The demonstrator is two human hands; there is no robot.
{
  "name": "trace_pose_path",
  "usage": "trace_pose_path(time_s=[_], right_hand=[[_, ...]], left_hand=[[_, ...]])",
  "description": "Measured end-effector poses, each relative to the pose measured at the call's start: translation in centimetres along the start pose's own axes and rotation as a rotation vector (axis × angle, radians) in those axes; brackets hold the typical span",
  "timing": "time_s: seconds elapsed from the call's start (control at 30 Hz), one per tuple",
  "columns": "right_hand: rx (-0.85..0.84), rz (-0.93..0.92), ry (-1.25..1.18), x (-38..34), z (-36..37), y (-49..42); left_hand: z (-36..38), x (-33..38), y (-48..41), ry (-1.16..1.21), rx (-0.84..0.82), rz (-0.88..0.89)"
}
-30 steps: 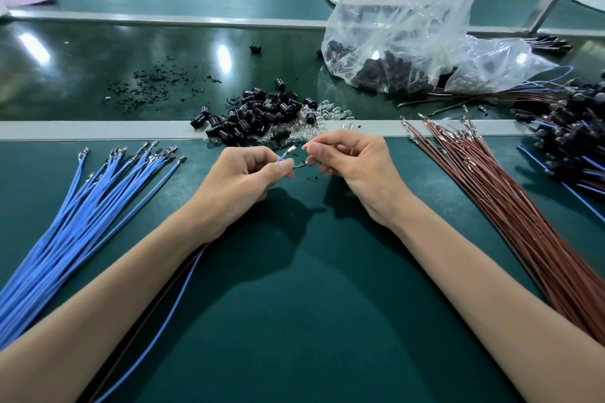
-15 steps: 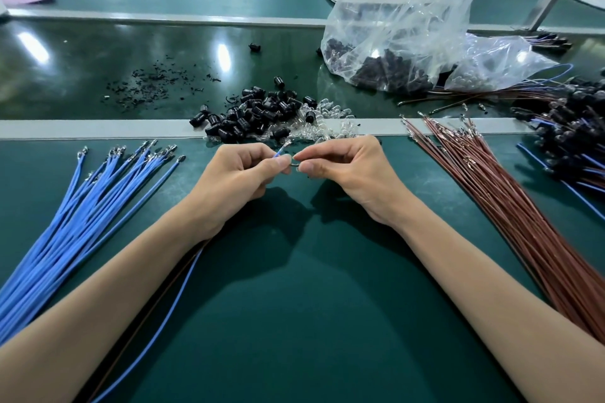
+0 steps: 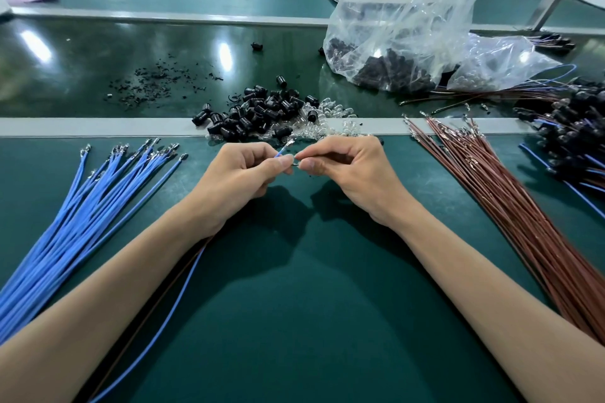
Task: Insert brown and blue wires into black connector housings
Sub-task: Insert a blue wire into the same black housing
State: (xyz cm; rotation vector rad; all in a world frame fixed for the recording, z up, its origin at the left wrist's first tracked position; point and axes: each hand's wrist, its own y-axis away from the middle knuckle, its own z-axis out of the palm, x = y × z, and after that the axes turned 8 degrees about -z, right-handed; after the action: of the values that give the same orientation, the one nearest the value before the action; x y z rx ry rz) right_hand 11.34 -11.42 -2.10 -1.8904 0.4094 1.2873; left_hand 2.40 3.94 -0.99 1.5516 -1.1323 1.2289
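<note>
Now both hands meet just in front of the loose pile of black connector housings [image 3: 258, 111]. The left hand [image 3: 242, 180] grips a single blue wire [image 3: 282, 150], fingers curled round it. Its metal terminal sticks out past the fingertips, pointing up and to the right, away from the person. The wire's long axis trails back under the left forearm. The right hand [image 3: 350, 173] pinches a small dark piece [image 3: 296, 165] between thumb and forefinger. This is probably a housing, though the fingers hide most of it. It sits just below and to the right of the terminal, nearly touching the left fingertips. To seat the wire, the terminal would need tilting down towards it. Spare brown wires [image 3: 510, 206] lie well to the right.
</note>
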Motion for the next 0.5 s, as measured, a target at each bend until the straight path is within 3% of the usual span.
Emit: trace_pose_path(time_s=[0.5], right_hand=[[-0.002, -0.052, 0.103, -0.08, 0.00, 0.11]], left_hand=[[0.04, -0.31, -0.07, -0.013, 0.000, 0.024]])
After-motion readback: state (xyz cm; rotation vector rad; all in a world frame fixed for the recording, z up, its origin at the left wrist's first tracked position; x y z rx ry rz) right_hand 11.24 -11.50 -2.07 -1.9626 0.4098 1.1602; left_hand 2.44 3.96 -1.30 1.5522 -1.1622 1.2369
